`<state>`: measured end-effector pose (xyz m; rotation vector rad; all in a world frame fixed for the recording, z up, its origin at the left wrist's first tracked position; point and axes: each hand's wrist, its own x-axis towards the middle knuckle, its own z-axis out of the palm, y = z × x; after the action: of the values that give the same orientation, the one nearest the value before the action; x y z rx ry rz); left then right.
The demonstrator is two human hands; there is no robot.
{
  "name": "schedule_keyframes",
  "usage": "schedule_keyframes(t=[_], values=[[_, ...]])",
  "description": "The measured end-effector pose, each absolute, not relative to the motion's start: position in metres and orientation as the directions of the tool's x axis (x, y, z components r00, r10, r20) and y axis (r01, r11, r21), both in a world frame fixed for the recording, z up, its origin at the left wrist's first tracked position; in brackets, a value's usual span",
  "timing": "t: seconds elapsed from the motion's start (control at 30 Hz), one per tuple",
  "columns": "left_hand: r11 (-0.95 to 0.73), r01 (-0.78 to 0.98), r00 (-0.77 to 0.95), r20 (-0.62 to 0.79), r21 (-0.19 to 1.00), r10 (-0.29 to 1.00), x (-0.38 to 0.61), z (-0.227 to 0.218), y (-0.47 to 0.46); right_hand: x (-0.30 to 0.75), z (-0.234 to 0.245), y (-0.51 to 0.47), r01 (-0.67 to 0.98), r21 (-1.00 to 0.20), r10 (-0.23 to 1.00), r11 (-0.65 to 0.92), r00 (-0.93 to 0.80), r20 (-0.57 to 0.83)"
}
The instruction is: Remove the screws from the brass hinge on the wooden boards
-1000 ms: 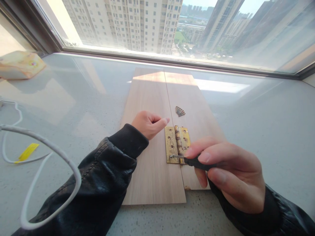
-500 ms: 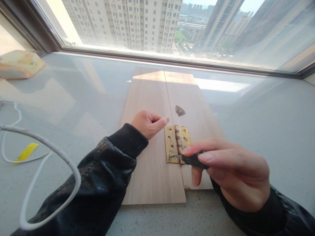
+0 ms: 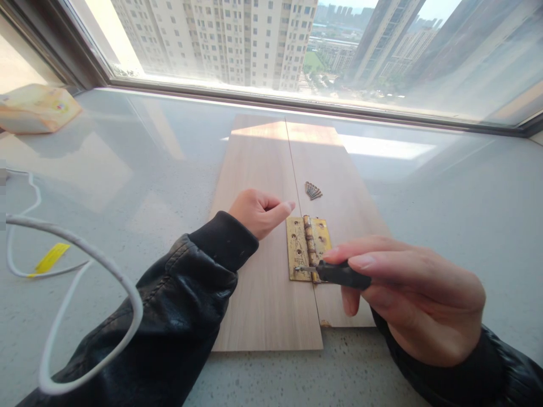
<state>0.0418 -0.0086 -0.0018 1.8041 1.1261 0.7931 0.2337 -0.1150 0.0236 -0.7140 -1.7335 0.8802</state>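
My right hand (image 3: 419, 288) is closed around the black handle of a small screwdriver (image 3: 345, 273). The thin metal shaft points left, its tip meeting a screw (image 3: 297, 269) at the lowest hole of the left leaf. That leaf belongs to a worn brass hinge (image 3: 308, 243) lying open across the seam between two light wooden boards (image 3: 263, 305). On the left board rests my left hand (image 3: 259, 213), fingers curled and thumb against the index finger, just beyond the hinge's upper left corner. Its palm side is hidden. Several screws (image 3: 314, 191) lie fanned out on the right board.
The boards lie on a speckled pale sill (image 3: 449, 226) below a large window (image 3: 271, 45). A white cable (image 3: 91, 257) with a yellow tag (image 3: 51, 258) loops over my left sleeve. At the far left sits a yellowish package (image 3: 40, 108).
My right hand has shifted to the right and turned slightly, showing more of the screwdriver handle. The tip stays at the same screw. The whole view has shifted a little.
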Motion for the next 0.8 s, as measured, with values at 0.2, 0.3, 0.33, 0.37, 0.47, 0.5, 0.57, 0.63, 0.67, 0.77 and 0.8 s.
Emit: schedule_keyframes(t=[0.2,0.3,0.33,0.37,0.47,0.5,0.57,0.63,0.67,0.77,0.8], values=[[-0.239,0.381,0.399,0.075,0.893,0.914,0.0412,-0.0014,-0.0086,0.2304,0.0209,-0.1125,0.083,-0.793,0.774,0.604,-0.301,0.558],[-0.245,0.384,0.402,0.078,0.890,0.912,0.0414,-0.0020,-0.0080,0.2320,0.0212,-0.1095,0.161,-0.745,0.756,0.647,-0.265,0.599],[-0.247,0.383,0.401,0.080,0.890,0.912,0.0415,-0.0020,-0.0079,0.2329,0.0215,-0.1094,0.185,-0.747,0.765,0.639,-0.259,0.590],[-0.249,0.382,0.402,0.082,0.890,0.912,0.0418,-0.0020,-0.0078,0.2338,0.0217,-0.1099,0.193,-0.756,0.775,0.626,-0.262,0.575],[-0.246,0.378,0.400,0.083,0.892,0.913,0.0423,-0.0013,-0.0083,0.2355,0.0229,-0.1132,0.141,-0.807,0.802,0.574,-0.298,0.518],[-0.243,0.378,0.398,0.080,0.893,0.914,0.0423,-0.0010,-0.0086,0.2354,0.0235,-0.1144,0.115,-0.819,0.802,0.562,-0.318,0.506],[-0.238,0.380,0.394,0.077,0.894,0.916,0.0423,-0.0005,-0.0091,0.2347,0.0246,-0.1161,0.096,-0.824,0.790,0.558,-0.366,0.492],[-0.237,0.382,0.393,0.075,0.893,0.917,0.0420,-0.0003,-0.0092,0.2337,0.0254,-0.1161,0.113,-0.793,0.762,0.599,-0.386,0.521],[-0.237,0.384,0.395,0.074,0.893,0.916,0.0419,-0.0004,-0.0091,0.2335,0.0255,-0.1154,0.132,-0.767,0.747,0.628,-0.381,0.545],[-0.236,0.389,0.397,0.069,0.890,0.915,0.0416,-0.0006,-0.0088,0.2338,0.0257,-0.1124,0.207,-0.703,0.725,0.681,-0.330,0.605],[-0.236,0.389,0.397,0.069,0.891,0.915,0.0416,-0.0007,-0.0089,0.2341,0.0260,-0.1115,0.229,-0.696,0.728,0.681,-0.321,0.606]])
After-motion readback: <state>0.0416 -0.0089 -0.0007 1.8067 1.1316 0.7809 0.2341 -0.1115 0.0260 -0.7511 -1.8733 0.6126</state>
